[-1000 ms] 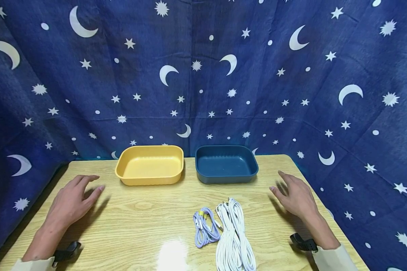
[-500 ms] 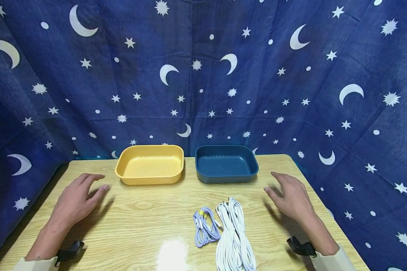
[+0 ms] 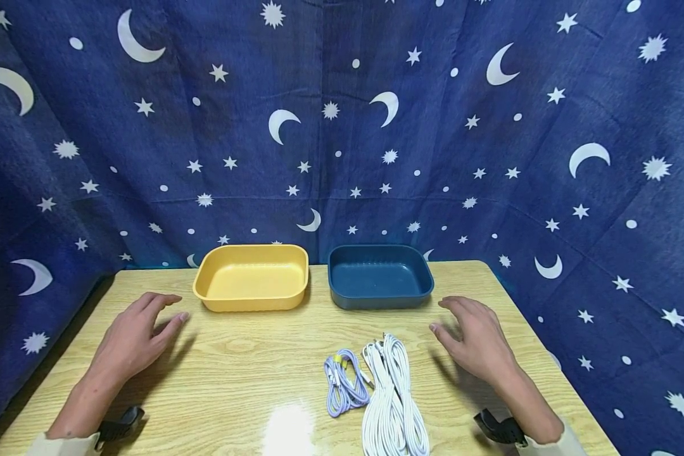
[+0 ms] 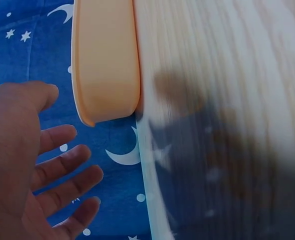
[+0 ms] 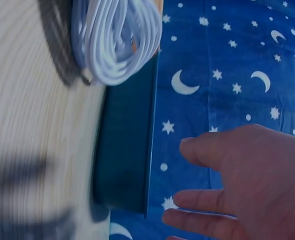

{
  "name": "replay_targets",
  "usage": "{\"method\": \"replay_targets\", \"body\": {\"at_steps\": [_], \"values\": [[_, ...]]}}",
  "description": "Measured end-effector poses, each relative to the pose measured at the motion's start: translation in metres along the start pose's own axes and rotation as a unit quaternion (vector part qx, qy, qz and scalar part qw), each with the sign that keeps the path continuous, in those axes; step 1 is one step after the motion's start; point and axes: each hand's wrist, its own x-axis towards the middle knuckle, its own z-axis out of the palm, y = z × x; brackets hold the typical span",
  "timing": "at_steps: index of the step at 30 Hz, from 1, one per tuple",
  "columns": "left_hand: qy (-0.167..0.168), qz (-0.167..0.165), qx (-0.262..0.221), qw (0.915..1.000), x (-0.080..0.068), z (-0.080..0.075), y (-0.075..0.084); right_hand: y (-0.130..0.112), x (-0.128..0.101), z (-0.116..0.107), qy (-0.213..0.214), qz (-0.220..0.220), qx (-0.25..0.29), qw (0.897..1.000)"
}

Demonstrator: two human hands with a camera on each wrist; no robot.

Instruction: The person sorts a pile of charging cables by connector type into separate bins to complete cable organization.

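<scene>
My left hand hovers over the table's left side, fingers loosely bent and holding nothing; the yellow tray is nearest to it. On the other side my right hand is above the wood, thumb and fingers apart, with nothing in it. Between that hand and the middle lie white cables in long coiled bundles. Touching or just beside them on the left is a smaller lilac cable with a yellow tie. Behind the cables stands a dark blue tray. In the right wrist view the white cable coil partly covers the blue tray.
Both trays stand side by side at the back edge of the light wooden table, a gap between them. A blue curtain with moons and stars hangs close behind and along the sides. Each wrist wears a black strap.
My right hand has moved left, nearer the cables and the blue tray. The left hand has shifted slightly right. Trays and cables lie where they were.
</scene>
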Motion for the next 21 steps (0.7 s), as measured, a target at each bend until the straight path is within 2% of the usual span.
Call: {"method": "replay_targets", "body": {"at_steps": [5,10,17,21], "values": [[-0.002,0.002,0.000,1.0000,0.001,0.001,0.005,-0.008,0.000,0.000,-0.019,-0.002,0.016,1.000],[-0.004,0.008,0.001,1.0000,0.004,0.001,0.011,-0.011,0.000,0.001,-0.008,-0.019,0.015,1.000],[0.030,0.049,-0.008,0.9983,0.005,0.005,0.014,-0.020,0.000,0.002,0.000,-0.031,0.017,0.999],[0.035,0.060,-0.013,0.9975,0.004,0.007,0.015,-0.024,0.000,0.003,-0.010,-0.029,0.022,0.999]]}}
